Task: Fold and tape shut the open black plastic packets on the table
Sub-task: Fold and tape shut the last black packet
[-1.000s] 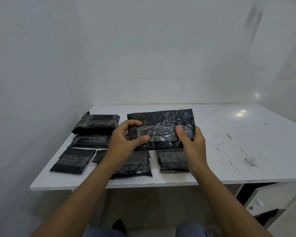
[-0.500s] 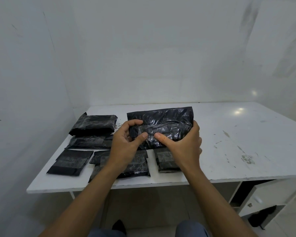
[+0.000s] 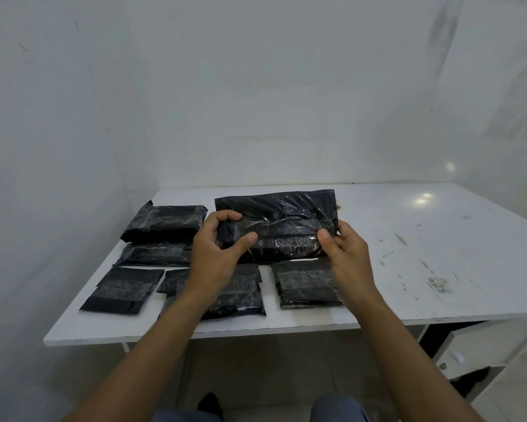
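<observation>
Over the middle of the white table (image 3: 408, 239), the black packet (image 3: 282, 236) is clamped at both ends. Its left end is wrapped by the curled left hand (image 3: 216, 254) and its right end is pinched by the right hand (image 3: 344, 254), with both thumbs laid on the near face. A wide flap is seen standing behind the folded part, so this one is judged half done, with taping left. Five folded packets (image 3: 307, 284) are laid nearer and leftward, seemingly finished. No tape roll is seen.
</observation>
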